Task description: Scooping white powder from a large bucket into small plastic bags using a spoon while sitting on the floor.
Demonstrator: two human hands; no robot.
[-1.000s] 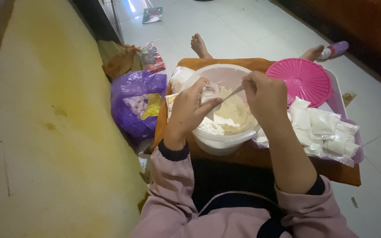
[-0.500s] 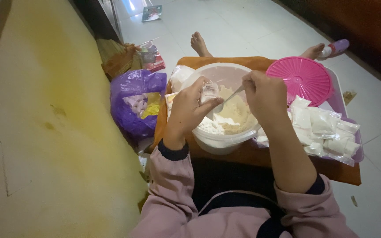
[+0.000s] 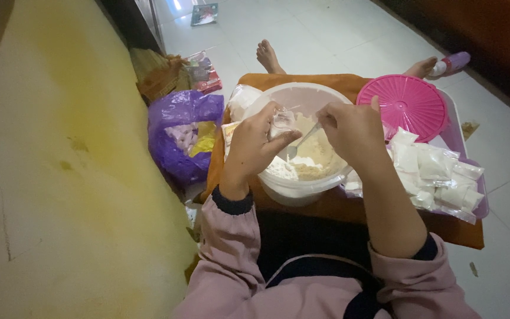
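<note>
Nearest: pink sleeves with dark cuffs, forearms reaching forward over a dark lap. Left hand point(image 3: 254, 147): fingers closed around a small clear plastic bag point(image 3: 281, 123), held over the near-left part of the bowl. Right hand point(image 3: 352, 130): clenched on the handle of a metal spoon point(image 3: 301, 143), whose tip angles down toward the bag and the powder below. White plastic bowl point(image 3: 300, 188): round, holding pale flour-like powder with a tan heap in the middle; it stands on the low orange-brown bench point(image 3: 337, 204) directly under both hands. Right of the bowl: a pale purple tray point(image 3: 479, 207) on the same bench, carrying a heap of small filled white packets point(image 3: 438, 174). Behind the packets, leaning on the tray: a round pink ribbed lid point(image 3: 408, 106). Left of the bench, on the floor beside a yellow mattress point(image 3: 60, 165): a purple plastic bag point(image 3: 181, 133) with pale and yellow contents. Beyond it: a brown crumpled bag point(image 3: 160, 77) and small packages. Farthest: two bare feet on white floor tiles point(image 3: 314, 29), past the bench's far edge.
</note>
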